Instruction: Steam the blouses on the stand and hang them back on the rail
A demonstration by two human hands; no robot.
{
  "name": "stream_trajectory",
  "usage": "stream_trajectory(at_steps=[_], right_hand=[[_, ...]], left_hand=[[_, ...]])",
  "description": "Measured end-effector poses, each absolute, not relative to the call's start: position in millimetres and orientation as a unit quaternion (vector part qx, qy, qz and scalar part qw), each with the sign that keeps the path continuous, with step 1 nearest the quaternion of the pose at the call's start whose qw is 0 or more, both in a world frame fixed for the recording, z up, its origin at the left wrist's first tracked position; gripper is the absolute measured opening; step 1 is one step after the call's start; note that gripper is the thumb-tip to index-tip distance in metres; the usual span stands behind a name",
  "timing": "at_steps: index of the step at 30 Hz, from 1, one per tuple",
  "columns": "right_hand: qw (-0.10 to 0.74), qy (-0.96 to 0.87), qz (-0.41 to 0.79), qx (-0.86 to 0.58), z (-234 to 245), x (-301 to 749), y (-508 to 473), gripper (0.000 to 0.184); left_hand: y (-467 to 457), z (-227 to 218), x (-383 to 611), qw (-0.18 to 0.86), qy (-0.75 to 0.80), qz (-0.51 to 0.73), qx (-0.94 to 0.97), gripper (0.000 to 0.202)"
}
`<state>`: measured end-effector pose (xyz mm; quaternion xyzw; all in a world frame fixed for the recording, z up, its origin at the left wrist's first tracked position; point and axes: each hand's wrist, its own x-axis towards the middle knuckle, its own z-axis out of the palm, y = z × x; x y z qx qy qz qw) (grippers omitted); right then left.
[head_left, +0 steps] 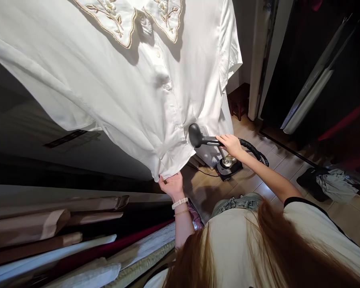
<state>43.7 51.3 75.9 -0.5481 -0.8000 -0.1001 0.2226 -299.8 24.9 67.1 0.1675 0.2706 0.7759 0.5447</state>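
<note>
A white short-sleeved blouse (132, 92) with an embroidered scalloped collar (114, 18) hangs before me, buttoned down the front. My left hand (171, 186) pinches its bottom hem, pulling the cloth toward me. In my right hand (230, 145) is the handle of a black garment steamer head (195, 136), its round face turned to the blouse front near the lower buttons. Whether the head touches the cloth I cannot tell. A black ribbed hose (258, 154) runs from the handle toward the floor.
Below the blouse stands the steamer's base (228, 168) with a metal pole, a cord trailing from it. Several garments (57, 240) hang at lower left, and more dark clothes (327, 80) hang at right. A small wooden stool (240, 100) and a crumpled cloth (337, 184) are on the tiled floor.
</note>
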Motion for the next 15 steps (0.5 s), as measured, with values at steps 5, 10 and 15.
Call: stream_trajectory(at_steps=[5,10,15], right_hand=[[0.197,-0.831,-0.095,-0.512,76.6,40.4,56.0,0.044],[0.207,-0.813,-0.097,-0.535,80.8,35.8,59.5,0.049],[0.197,-0.827,-0.081,-0.520,81.8,38.8,62.9,0.047]], left_hand=[[24.2,69.0,-299.5,0.542,0.276,0.774,0.177,0.026],[23.6,71.8,-300.3,0.537,0.293,0.767,0.194,0.028],[24.3,72.1,-301.9,0.527,0.297,0.776,0.180,0.028]])
